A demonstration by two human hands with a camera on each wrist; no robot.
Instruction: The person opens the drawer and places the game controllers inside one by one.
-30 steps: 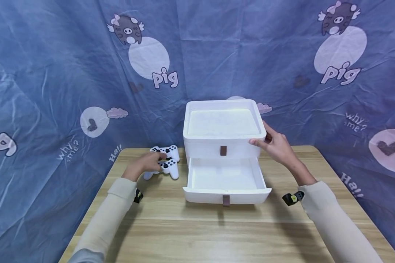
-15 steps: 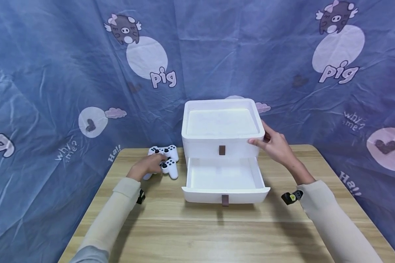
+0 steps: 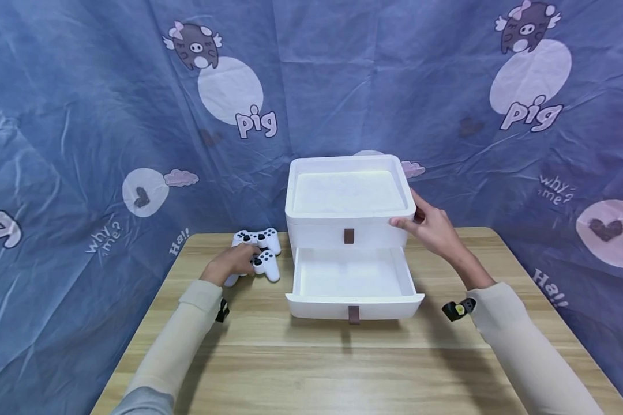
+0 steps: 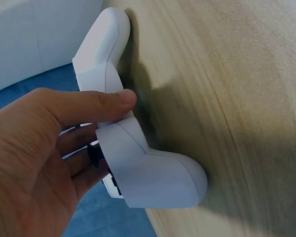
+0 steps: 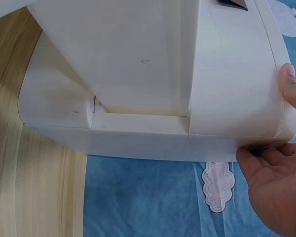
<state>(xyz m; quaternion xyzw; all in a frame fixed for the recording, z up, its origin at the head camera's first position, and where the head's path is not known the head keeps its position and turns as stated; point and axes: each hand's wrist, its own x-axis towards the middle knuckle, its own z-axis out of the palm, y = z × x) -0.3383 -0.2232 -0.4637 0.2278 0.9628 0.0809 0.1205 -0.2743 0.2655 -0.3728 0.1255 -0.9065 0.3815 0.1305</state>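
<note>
My left hand (image 3: 235,262) grips the nearer of two white game controllers (image 3: 266,266), left of the drawer unit. In the left wrist view, the thumb (image 4: 108,103) lies across the middle of this controller (image 4: 158,173), with the other fingers partly hidden behind it. A second white controller (image 3: 271,238) lies just beyond. On the right, my other hand (image 3: 436,233) holds the upper front corner of the white drawer unit (image 3: 316,230), thumb in front and fingers along the side. The unit's lower drawer (image 3: 353,276) is pulled out and nothing lies in it.
A wooden table (image 3: 311,374) bears everything. Blue patterned cloth (image 3: 332,86) hangs behind and at both sides. The upper drawer, with a brown pull tab (image 3: 349,236), is closed, and a shallow tray (image 3: 350,190) tops the unit.
My left wrist has shifted slightly to the right, with the hand still at the nearer controller. The view has drifted a little. My right hand keeps its hold on the unit's corner.
</note>
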